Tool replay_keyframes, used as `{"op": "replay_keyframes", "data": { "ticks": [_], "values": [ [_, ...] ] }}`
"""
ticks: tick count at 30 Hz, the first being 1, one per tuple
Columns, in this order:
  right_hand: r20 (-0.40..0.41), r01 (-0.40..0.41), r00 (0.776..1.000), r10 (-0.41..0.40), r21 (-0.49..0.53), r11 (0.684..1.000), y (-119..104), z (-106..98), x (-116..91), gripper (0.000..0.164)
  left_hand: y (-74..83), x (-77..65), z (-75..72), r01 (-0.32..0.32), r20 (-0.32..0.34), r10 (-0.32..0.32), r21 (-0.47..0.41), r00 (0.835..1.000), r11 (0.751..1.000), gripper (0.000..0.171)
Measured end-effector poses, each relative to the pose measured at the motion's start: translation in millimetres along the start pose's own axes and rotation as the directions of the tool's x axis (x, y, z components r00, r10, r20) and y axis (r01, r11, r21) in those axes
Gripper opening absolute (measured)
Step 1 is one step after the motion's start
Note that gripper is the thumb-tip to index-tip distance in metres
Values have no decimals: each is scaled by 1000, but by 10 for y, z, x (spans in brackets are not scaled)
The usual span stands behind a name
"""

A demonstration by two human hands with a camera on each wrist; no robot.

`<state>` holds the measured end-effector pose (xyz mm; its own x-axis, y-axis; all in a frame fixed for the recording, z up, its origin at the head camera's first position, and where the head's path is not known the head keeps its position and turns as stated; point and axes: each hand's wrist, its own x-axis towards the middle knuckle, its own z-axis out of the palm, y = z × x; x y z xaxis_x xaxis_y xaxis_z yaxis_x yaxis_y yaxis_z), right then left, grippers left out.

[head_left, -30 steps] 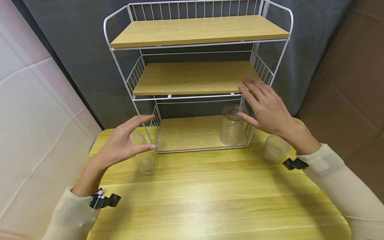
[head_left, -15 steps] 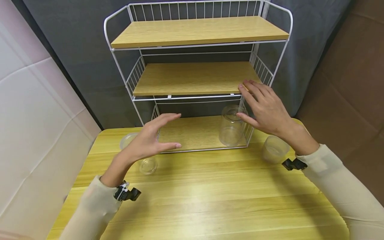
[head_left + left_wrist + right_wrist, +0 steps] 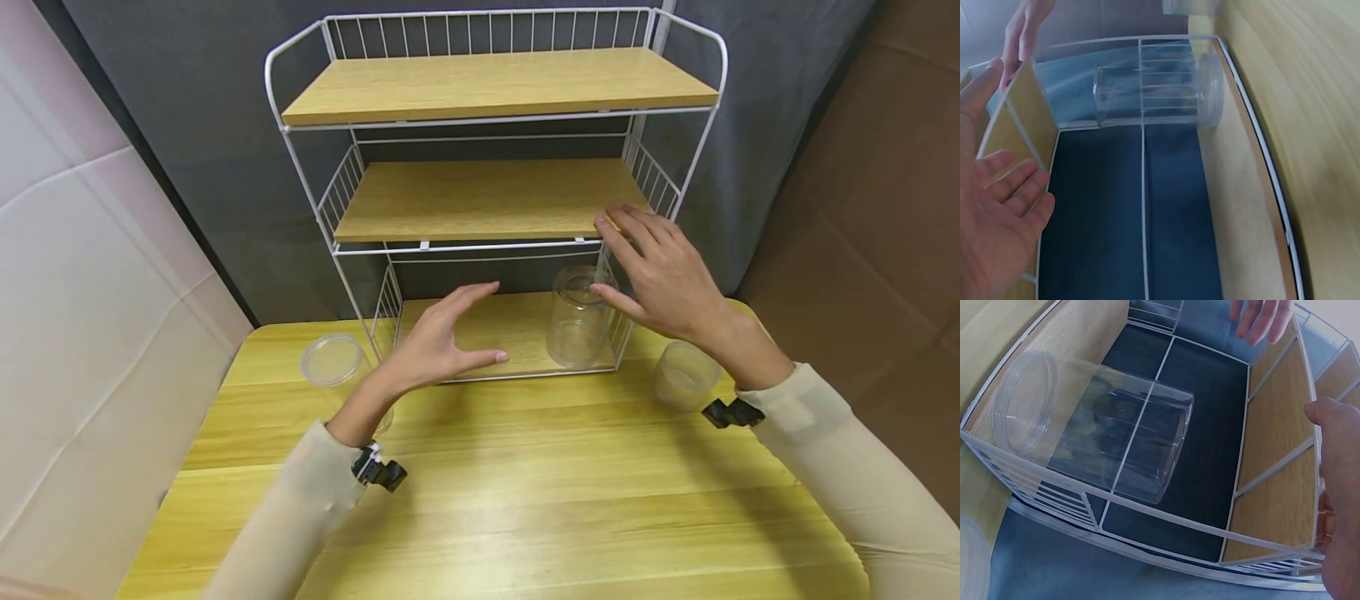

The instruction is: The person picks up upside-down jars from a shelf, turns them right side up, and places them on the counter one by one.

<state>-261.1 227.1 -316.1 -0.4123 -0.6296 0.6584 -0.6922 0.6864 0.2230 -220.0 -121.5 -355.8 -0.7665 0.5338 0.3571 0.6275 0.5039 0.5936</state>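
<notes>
My left hand (image 3: 438, 337) hovers before the bottom shelf (image 3: 513, 325), holding nothing, thumb and fingers spread apart. The left wrist view shows its palm (image 3: 997, 231) with an open gap. My right hand (image 3: 663, 267) rests its fingers on the right front corner of the middle shelf (image 3: 480, 196); its thumb hangs below the edge. In the right wrist view, that hand (image 3: 1342, 481) lies along the shelf front. Beneath it, a clear jar (image 3: 579, 325) stands upright at the right end of the bottom shelf. Neither hand touches this jar.
The white wire rack (image 3: 486, 12) has three wooden shelves and stands on a yellow wooden table (image 3: 525, 483). Left of it is a clear round container (image 3: 332, 362), partly behind my left wrist. A clear cup (image 3: 684, 377) sits right of the rack, near my right forearm.
My left hand has moved right, from beside the rack's left post to before the bottom shelf, its fingers still spread. The right hand and the jar keep nearly the same place.
</notes>
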Motion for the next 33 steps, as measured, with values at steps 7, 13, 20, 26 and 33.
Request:
{"op": "replay_keyframes", "data": {
  "ticks": [7,13,20,26,33],
  "values": [
    [2,-11,1000,11,4,1000,4,5,-10,86,-59,183,182,44,-13,-44,-9,999,999,95],
    [1,-13,1000,13,19,1000,17,2,-8,84,-153,355,343,63,-30,-63,-5,998,998,95],
    [-14,-7,1000,7,40,999,29,-11,-7,79,-203,566,502,67,-34,-67,-13,997,998,97],
    [-27,-10,1000,11,52,999,40,-22,-20,78,-205,762,630,61,-22,-61,-18,998,998,101],
    [-33,1,999,1,62,998,36,12,2,78,-236,902,778,83,5,-83,-41,997,996,103]
  ]
}}
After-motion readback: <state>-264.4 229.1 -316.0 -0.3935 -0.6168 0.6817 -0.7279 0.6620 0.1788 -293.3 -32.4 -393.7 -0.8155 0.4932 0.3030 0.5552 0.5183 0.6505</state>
